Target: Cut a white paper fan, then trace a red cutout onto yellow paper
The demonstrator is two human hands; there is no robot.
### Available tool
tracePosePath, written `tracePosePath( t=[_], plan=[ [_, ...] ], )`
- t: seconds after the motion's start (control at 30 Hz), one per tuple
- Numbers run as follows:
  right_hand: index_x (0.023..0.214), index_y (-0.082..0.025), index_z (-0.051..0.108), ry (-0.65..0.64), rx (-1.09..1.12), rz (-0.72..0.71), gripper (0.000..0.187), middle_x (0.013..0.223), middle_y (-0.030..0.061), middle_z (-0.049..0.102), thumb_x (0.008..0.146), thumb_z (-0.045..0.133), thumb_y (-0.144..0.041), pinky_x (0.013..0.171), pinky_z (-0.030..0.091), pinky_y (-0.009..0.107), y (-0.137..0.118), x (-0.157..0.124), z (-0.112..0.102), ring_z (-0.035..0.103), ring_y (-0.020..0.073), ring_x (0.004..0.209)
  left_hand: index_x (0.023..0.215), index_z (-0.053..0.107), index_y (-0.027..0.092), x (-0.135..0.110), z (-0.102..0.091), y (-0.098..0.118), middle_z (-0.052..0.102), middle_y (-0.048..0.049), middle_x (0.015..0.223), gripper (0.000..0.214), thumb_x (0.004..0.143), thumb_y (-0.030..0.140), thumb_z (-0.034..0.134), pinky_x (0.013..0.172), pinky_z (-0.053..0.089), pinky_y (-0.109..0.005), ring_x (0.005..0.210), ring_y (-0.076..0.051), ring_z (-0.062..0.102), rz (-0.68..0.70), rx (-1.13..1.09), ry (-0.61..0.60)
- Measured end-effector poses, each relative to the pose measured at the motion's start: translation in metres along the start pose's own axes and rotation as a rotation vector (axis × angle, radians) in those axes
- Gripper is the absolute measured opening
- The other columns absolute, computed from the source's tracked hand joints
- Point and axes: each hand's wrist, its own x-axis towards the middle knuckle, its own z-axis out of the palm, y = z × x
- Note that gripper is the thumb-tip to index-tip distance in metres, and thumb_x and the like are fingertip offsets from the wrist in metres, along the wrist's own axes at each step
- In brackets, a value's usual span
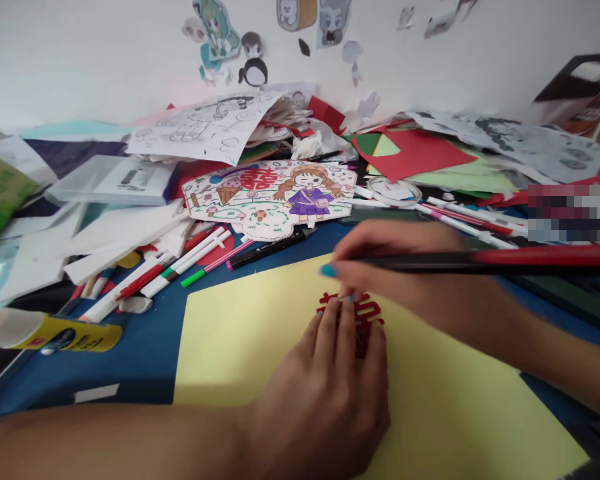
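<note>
A sheet of yellow paper [230, 347] lies across the desk in front of me. On it rests a small red paper cutout shaped like a Chinese character [370, 310]. My left hand [325, 393] lies over the cutout with its fingers stretched out, pressing it to the sheet and hiding its lower left part. Just above and to the right, my right hand [405, 267] is closed around a long black and red pen [530, 259]. The pen points back to the right, and its writing tip is hidden by the fingers.
A yellow glue stick [80, 333] lies at the left. Several markers [187, 263] lie behind the sheet, below a coloured drawing of a girl [270, 193]. Piled papers, including a red sheet [420, 153], fill the back against the wall. An eraser [135, 305] sits near the markers.
</note>
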Motion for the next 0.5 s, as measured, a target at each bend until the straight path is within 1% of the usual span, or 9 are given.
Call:
tracePosePath(
  t=[0.07, 0.1, 0.13, 0.2, 0.3, 0.43, 0.5],
  plan=[
    [0.067, -0.019, 0.054, -0.115, 0.093, 0.037, 0.028, 0.054, -0.0039, 0.057, 0.075, 0.065, -0.044, 0.04, 0.039, 0.018, 0.005, 0.012, 0.015, 0.052, 0.0091, 0.048, 0.114, 0.063, 0.006, 0.001, 0.002, 0.0, 0.064, -0.0196, 0.112, 0.04, 0.086, 0.024, 0.04, 0.085, 0.055, -0.04, 0.105, -0.032, 0.061, -0.015, 0.007, 0.032],
    [0.064, -0.019, 0.05, -0.148, 0.137, 0.065, 0.031, 0.049, -0.0048, 0.053, 0.075, 0.064, -0.045, 0.036, 0.034, 0.018, 0.008, 0.018, 0.021, 0.048, 0.0079, 0.042, 0.113, 0.064, 0.007, 0.001, 0.003, 0.0, 0.065, -0.0184, 0.109, 0.04, 0.085, 0.023, 0.041, 0.084, 0.055, -0.038, 0.103, -0.031, 0.062, -0.026, 0.017, 0.061],
    [0.062, -0.019, 0.047, -0.152, 0.164, 0.086, 0.034, 0.046, -0.0054, 0.051, 0.075, 0.063, -0.045, 0.033, 0.031, 0.017, 0.013, 0.021, 0.025, 0.045, 0.0068, 0.038, 0.111, 0.065, 0.007, 0.001, 0.004, 0.0, 0.066, -0.0173, 0.108, 0.039, 0.083, 0.023, 0.042, 0.083, 0.056, -0.037, 0.1, -0.03, 0.063, -0.037, 0.034, 0.091],
    [0.06, -0.019, 0.044, -0.076, 0.165, 0.076, 0.034, 0.042, -0.0069, 0.047, 0.074, 0.064, -0.043, 0.032, 0.027, 0.016, 0.022, 0.025, 0.027, 0.04, 0.0054, 0.035, 0.11, 0.065, 0.009, 0.002, 0.007, 0.0, 0.066, -0.0149, 0.107, 0.038, 0.082, 0.023, 0.043, 0.082, 0.057, -0.034, 0.098, -0.029, 0.065, -0.041, 0.07, 0.129],
    [0.062, -0.02, 0.043, 0.005, 0.131, 0.07, 0.03, 0.04, -0.0089, 0.044, 0.071, 0.066, -0.036, 0.032, 0.025, 0.016, 0.031, 0.024, 0.021, 0.037, 0.0047, 0.033, 0.111, 0.065, 0.011, 0.002, 0.008, -0.001, 0.066, -0.0128, 0.108, 0.038, 0.084, 0.021, 0.04, 0.081, 0.057, -0.032, 0.097, -0.027, 0.065, -0.03, 0.105, 0.112],
    [0.055, -0.019, 0.041, -0.016, 0.081, 0.102, 0.027, 0.042, -0.0081, 0.043, 0.07, 0.062, -0.025, 0.033, 0.025, 0.016, 0.035, 0.024, 0.017, 0.036, 0.004, 0.034, 0.11, 0.064, 0.011, 0.003, 0.008, -0.001, 0.067, -0.0112, 0.106, 0.037, 0.086, 0.017, 0.037, 0.08, 0.057, -0.03, 0.097, -0.026, 0.065, -0.064, 0.116, 0.1],
    [0.052, -0.019, 0.039, -0.013, 0.067, 0.105, 0.027, 0.042, -0.0078, 0.042, 0.069, 0.061, -0.023, 0.033, 0.025, 0.017, 0.034, 0.025, 0.018, 0.035, 0.0039, 0.035, 0.111, 0.063, 0.012, 0.003, 0.008, 0.0, 0.067, -0.0099, 0.107, 0.036, 0.088, 0.017, 0.035, 0.081, 0.057, -0.03, 0.098, -0.025, 0.065, -0.07, 0.123, 0.087]
  ],
)
